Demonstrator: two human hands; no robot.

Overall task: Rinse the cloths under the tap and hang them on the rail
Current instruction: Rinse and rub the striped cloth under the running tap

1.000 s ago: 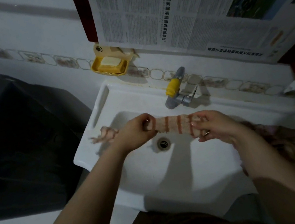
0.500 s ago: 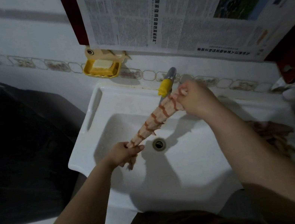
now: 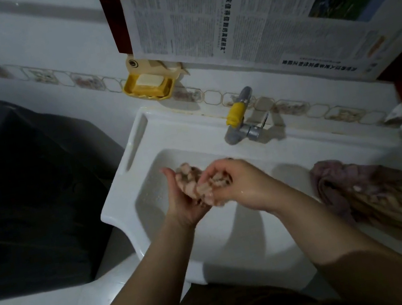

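Note:
A pale pink cloth with reddish stripes (image 3: 193, 183) is bunched into a wad between both hands, over the white sink basin (image 3: 235, 229). My left hand (image 3: 182, 204) cups it from the left and below. My right hand (image 3: 237, 183) closes over it from the right. The grey tap with a yellow handle (image 3: 238, 116) stands on the sink's back ledge, beyond the hands; I see no water running. More cloths (image 3: 363, 193), purple and striped tan, lie in a heap on the sink's right ledge. No rail is in view.
A yellow soap dish with a bar of soap (image 3: 149, 85) hangs on the tiled wall above the sink's left corner. Newspaper (image 3: 250, 9) covers a red-framed panel above the tap. A dark appliance (image 3: 12, 185) stands left of the sink.
The cloth was stretched out twisted between the two hands, the right one raised near the tap. Now both hands have come together and the cloth is bunched into a wad.

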